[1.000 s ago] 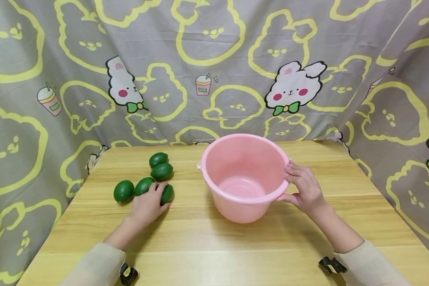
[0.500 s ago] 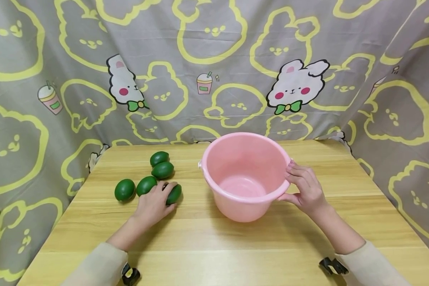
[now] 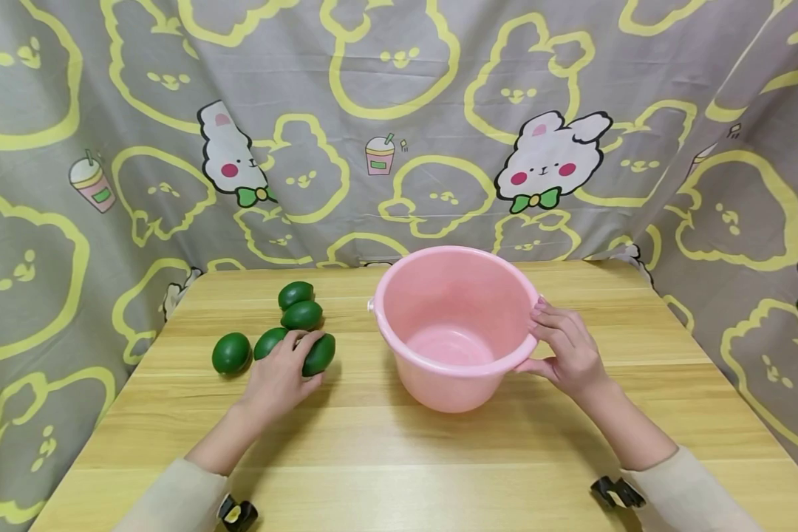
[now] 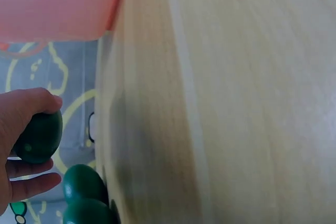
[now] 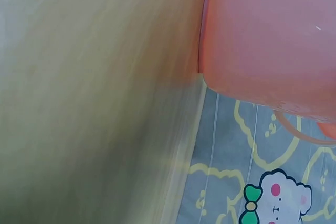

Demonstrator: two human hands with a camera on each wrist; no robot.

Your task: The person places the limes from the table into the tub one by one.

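Grey curtain (image 3: 279, 81) w/ thick yellow outlines (image 3: 395, 113) fills top half of head view, runs down both sides. White pink-cheeked bunny print (image 3: 552, 159) w/ green bow (image 3: 535, 200) upper rt; 2nd bunny print (image 3: 229, 159), cut off on one side, upper L. Pink cup print (image 3: 380, 157) approx top ctr, another cup print (image 3: 93, 185) far L. Lt wood-grain table (image 3: 399, 465) across lower half.

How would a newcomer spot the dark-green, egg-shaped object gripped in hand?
On the light wood-grain table, find the round pink plastic bucket. Left of it in the head view are five glossy dark-green egg-shaped objects. Pick the rightmost one, the only one gripped by the left hand.
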